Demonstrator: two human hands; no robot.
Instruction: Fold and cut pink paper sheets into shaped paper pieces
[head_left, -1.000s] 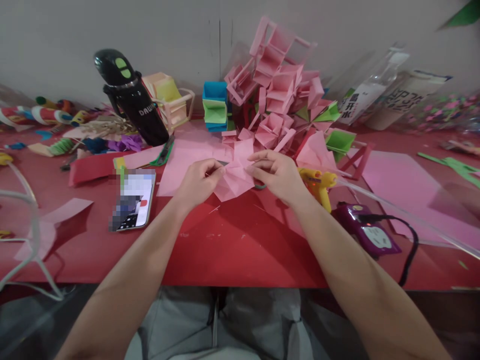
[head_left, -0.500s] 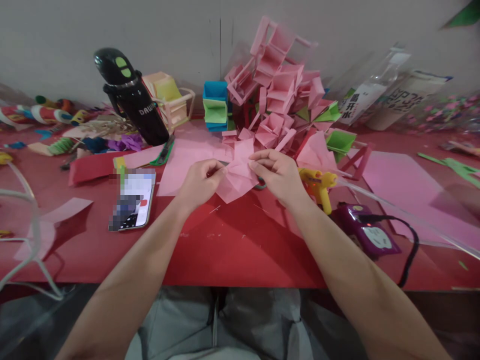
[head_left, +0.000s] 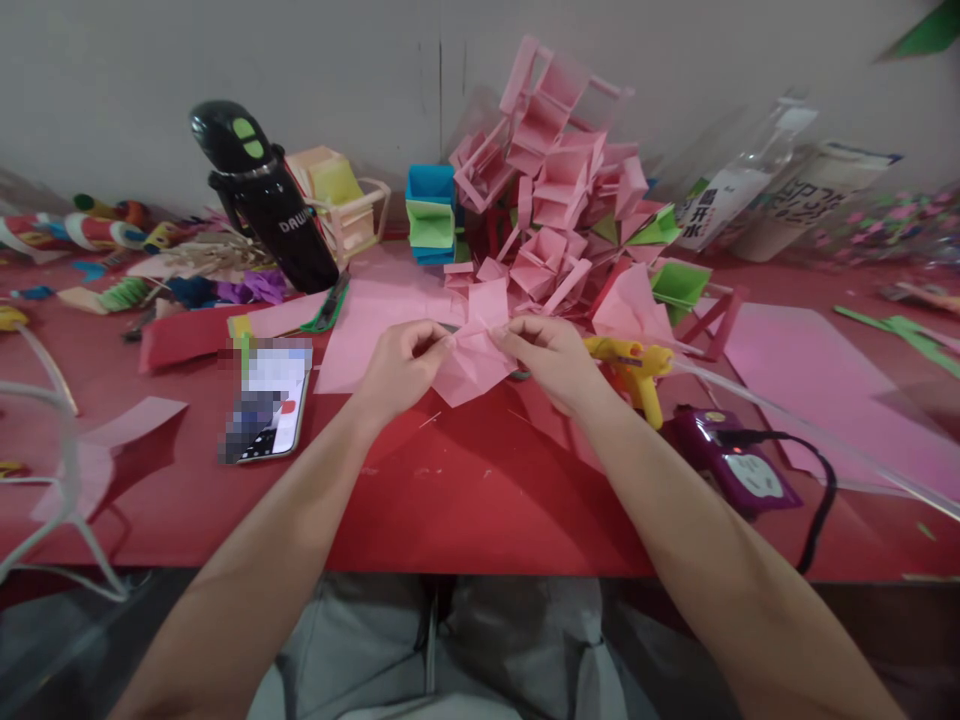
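Observation:
Between my two hands is a piece of pink paper (head_left: 474,372) with creases and folds, held just above the red table. My left hand (head_left: 405,362) pinches its left edge between thumb and curled fingers. On the other side, my right hand (head_left: 551,358) pinches the paper's right part, thumb against fingers. Behind the folded piece lies a flat pink sheet (head_left: 356,335). A heap of pink folded-paper boxes (head_left: 555,170) rises beyond it. Close to my right hand is a yellow glue gun (head_left: 641,375) lying on the table.
Left of my arms lies a phone (head_left: 281,420), with a green-handled cutter (head_left: 328,308) behind it. A black bottle (head_left: 274,210) stands at the back. On the right are a purple power socket (head_left: 735,460) with a black cable and pink sheets (head_left: 817,390). White wire (head_left: 71,440) juts in from the left.
The fingers of my right hand have come down and closed in more on the pink paper's right part. My left hand stays where it was.

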